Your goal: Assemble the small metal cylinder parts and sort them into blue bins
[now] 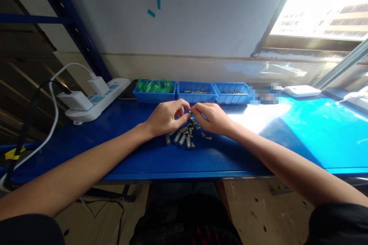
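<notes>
Left hand (169,117): hovering over the counter (138,162), thumb and forefinger pinching a small pale piece (190,111). Right hand (211,118): facing the left, thumb and forefinger nipping the same small pale piece, which is sitting between both sets of fingertips; its kind is proving too small to tell.

Metal cylinders (182,139), several: lying loosely on the counter just in front of the hands, some touching.

Screws (208,138), several: lying among the metal cylinders, a couple resting slightly apart beneath the right hand.

Blue bins, three, standing in a row behind the hands: left bin (155,98) holding green bags (155,86); middle bin (197,98) and right bin (232,99) holding small metal parts.

Power strip (83,115), white: lying at the counter's left, carrying two white adapters (75,100).

Flat white device (301,91): lying at the far right, near the window (322,15).

Blue tape strips (158,3), two: sticking to the wall (201,15).
</notes>
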Action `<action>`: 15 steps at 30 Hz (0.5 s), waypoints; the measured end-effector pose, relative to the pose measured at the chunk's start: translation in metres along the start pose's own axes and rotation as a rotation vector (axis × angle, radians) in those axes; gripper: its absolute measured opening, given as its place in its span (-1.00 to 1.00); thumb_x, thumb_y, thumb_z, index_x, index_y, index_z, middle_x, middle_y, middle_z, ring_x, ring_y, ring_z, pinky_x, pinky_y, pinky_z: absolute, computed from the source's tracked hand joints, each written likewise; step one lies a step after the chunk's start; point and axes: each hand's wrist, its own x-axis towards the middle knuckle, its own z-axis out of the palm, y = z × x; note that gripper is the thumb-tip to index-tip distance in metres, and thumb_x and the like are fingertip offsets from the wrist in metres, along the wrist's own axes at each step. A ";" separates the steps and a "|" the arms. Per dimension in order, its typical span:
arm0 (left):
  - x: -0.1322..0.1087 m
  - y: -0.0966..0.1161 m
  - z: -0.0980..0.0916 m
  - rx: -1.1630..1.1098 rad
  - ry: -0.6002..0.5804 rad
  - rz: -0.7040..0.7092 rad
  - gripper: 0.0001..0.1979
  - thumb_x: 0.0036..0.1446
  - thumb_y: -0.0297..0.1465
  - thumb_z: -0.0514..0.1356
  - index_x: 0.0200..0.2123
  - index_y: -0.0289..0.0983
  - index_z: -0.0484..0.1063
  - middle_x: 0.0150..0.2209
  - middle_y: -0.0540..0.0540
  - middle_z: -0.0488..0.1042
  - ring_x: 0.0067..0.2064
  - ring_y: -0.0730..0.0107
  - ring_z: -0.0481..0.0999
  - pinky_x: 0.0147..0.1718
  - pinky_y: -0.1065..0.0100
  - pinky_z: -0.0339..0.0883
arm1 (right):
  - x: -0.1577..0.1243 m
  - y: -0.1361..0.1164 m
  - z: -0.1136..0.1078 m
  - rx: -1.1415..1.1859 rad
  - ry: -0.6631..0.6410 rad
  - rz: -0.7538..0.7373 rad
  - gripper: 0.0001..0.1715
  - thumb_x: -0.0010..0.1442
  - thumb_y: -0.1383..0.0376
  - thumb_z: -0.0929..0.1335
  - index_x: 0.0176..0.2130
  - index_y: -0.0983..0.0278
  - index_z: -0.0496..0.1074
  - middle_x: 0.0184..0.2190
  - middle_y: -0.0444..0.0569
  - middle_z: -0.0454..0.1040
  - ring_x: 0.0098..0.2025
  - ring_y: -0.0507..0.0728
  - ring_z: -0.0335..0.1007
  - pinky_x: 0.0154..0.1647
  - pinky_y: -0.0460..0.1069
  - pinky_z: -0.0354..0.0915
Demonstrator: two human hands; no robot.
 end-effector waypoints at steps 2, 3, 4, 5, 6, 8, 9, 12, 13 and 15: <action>0.000 0.000 0.000 0.000 0.009 -0.018 -0.82 0.15 -0.30 0.16 -0.22 -0.28 0.38 -0.47 0.03 0.43 -0.44 0.49 0.40 -0.41 0.46 0.25 | 0.000 -0.001 -0.001 0.009 -0.001 0.005 -0.77 0.29 0.29 0.17 -0.27 0.28 0.37 -0.42 -0.02 0.50 -0.40 0.06 0.40 -0.38 -0.09 0.15; 0.000 0.000 -0.001 -0.006 0.016 -0.033 -0.82 0.14 -0.30 0.17 -0.24 -0.28 0.39 -0.48 0.02 0.44 -0.44 0.49 0.41 -0.41 0.46 0.25 | 0.000 -0.001 -0.001 0.014 0.004 0.009 -0.78 0.29 0.28 0.17 -0.24 0.28 0.37 -0.43 -0.03 0.49 -0.41 0.06 0.39 -0.39 -0.09 0.15; 0.001 0.000 -0.001 -0.015 0.021 -0.049 -0.81 0.13 -0.29 0.17 -0.25 -0.29 0.39 -0.48 0.02 0.44 -0.45 0.48 0.41 -0.42 0.46 0.25 | 0.000 -0.002 -0.002 0.020 0.010 0.014 -0.79 0.29 0.27 0.19 -0.20 0.28 0.36 -0.44 -0.05 0.48 -0.43 0.06 0.38 -0.40 -0.09 0.15; 0.001 0.001 -0.001 -0.030 0.024 -0.063 -0.81 0.13 -0.28 0.18 -0.27 -0.29 0.39 -0.49 0.02 0.44 -0.45 0.48 0.41 -0.42 0.46 0.25 | 0.000 -0.002 -0.003 0.028 0.011 0.020 -0.79 0.27 0.26 0.21 -0.16 0.29 0.35 -0.46 -0.07 0.47 -0.45 0.05 0.36 -0.41 -0.09 0.14; 0.001 0.001 -0.002 -0.049 0.024 -0.075 -0.80 0.13 -0.27 0.18 -0.29 -0.30 0.39 -0.50 0.02 0.45 -0.46 0.49 0.41 -0.43 0.46 0.25 | 0.000 -0.002 -0.003 0.033 0.007 0.024 -0.77 0.25 0.26 0.23 -0.12 0.29 0.34 -0.47 -0.09 0.46 -0.47 0.04 0.35 -0.42 -0.09 0.14; 0.002 0.001 -0.002 -0.094 0.021 -0.089 -0.79 0.13 -0.26 0.18 -0.30 -0.31 0.39 -0.51 0.02 0.44 -0.48 0.50 0.40 -0.43 0.46 0.25 | 0.000 -0.003 -0.003 0.030 0.002 0.017 -0.73 0.20 0.26 0.27 -0.08 0.30 0.31 -0.49 -0.13 0.44 -0.51 0.03 0.31 -0.43 -0.10 0.14; 0.002 0.001 -0.002 -0.114 0.019 -0.092 -0.79 0.14 -0.26 0.17 -0.31 -0.31 0.39 -0.52 0.03 0.44 -0.49 0.51 0.40 -0.44 0.47 0.25 | 0.000 -0.003 -0.003 0.019 0.006 0.007 -0.72 0.19 0.26 0.29 -0.08 0.29 0.31 -0.49 -0.14 0.43 -0.51 0.03 0.31 -0.42 -0.09 0.14; 0.002 0.000 -0.001 -0.151 0.007 -0.101 -0.76 0.15 -0.23 0.16 -0.30 -0.32 0.40 -0.53 0.03 0.43 -0.50 0.51 0.39 -0.45 0.47 0.25 | 0.000 -0.003 -0.002 -0.021 0.051 -0.038 -0.79 0.19 0.28 0.28 -0.14 0.29 0.32 -0.50 -0.13 0.42 -0.49 0.03 0.32 -0.39 -0.09 0.15; 0.002 0.000 -0.001 -0.153 0.000 -0.105 -0.75 0.15 -0.22 0.16 -0.30 -0.32 0.40 -0.53 0.02 0.44 -0.50 0.51 0.39 -0.45 0.47 0.25 | 0.000 -0.003 -0.001 -0.029 0.064 -0.049 -0.82 0.19 0.29 0.28 -0.16 0.28 0.33 -0.51 -0.13 0.43 -0.49 0.04 0.32 -0.39 -0.09 0.15; 0.002 0.000 0.000 -0.141 -0.010 -0.114 -0.73 0.16 -0.20 0.15 -0.31 -0.32 0.41 -0.52 0.02 0.44 -0.50 0.50 0.39 -0.46 0.47 0.23 | 0.000 -0.003 0.000 -0.043 0.073 -0.063 -0.85 0.20 0.30 0.27 -0.19 0.28 0.34 -0.51 -0.13 0.44 -0.48 0.04 0.33 -0.38 -0.08 0.15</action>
